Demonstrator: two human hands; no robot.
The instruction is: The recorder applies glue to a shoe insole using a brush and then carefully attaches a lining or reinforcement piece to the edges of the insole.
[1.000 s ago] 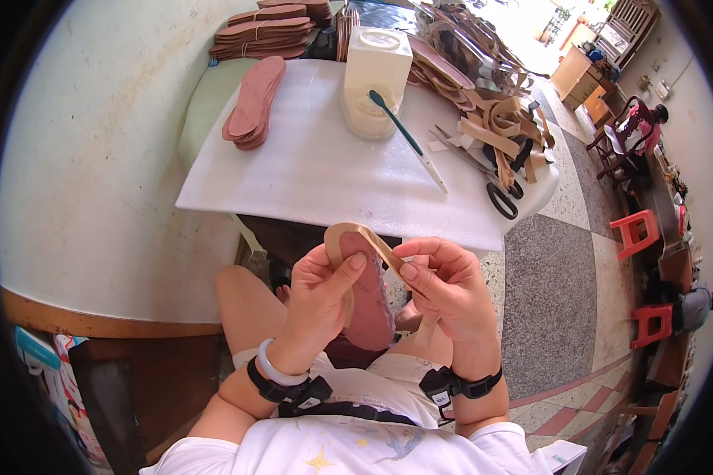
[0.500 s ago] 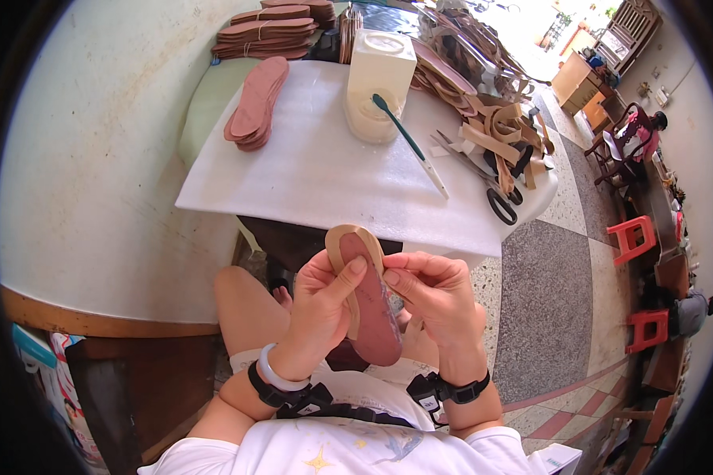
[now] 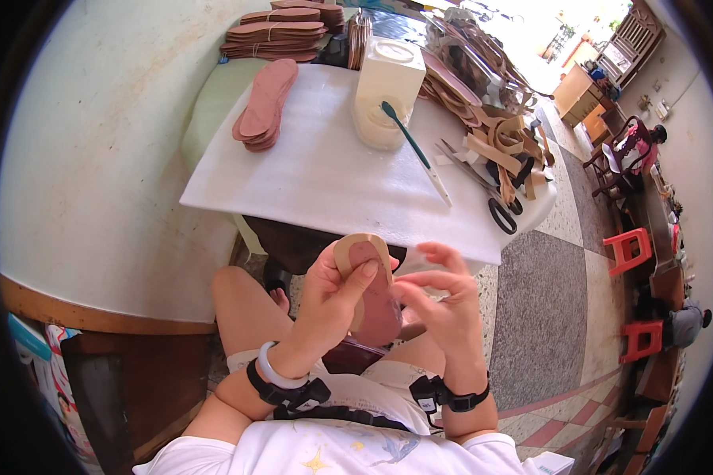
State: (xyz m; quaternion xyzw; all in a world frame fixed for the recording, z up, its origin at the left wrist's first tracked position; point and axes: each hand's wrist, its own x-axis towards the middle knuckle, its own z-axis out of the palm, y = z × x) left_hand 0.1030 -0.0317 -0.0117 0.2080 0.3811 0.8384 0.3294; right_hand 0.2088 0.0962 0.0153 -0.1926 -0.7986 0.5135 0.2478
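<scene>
Since the frame 0.5 s back, the right hand (image 3: 444,305) has let go of the insole (image 3: 370,289) and drawn a little to the right, its fingers now spread and loosely curled just beside the piece rather than on it. Only the left hand (image 3: 334,305) grips it, thumb pressed across the tan upper end and fingers wrapped behind, so the insole stands nearly upright above the person's lap, in front of the white foam-covered table (image 3: 309,182). Its face looks reddish-brown with a paler tan rim around the toe.

Judging by its thinness, the insole is light and flexible, likely to bend if pinched at 1 end only; a hold near the middle with fingers backing it would keep it flat. It does not look fragile or slippery.

On the table lie a stack of similar insoles (image 3: 263,107), a pale plastic jug (image 3: 388,87) with a green-handled brush (image 3: 413,150) leaning out of it, black-handled scissors (image 3: 495,204) and a heap of tan straps (image 3: 499,142). Bundled soles (image 3: 273,36) sit further back.
</scene>
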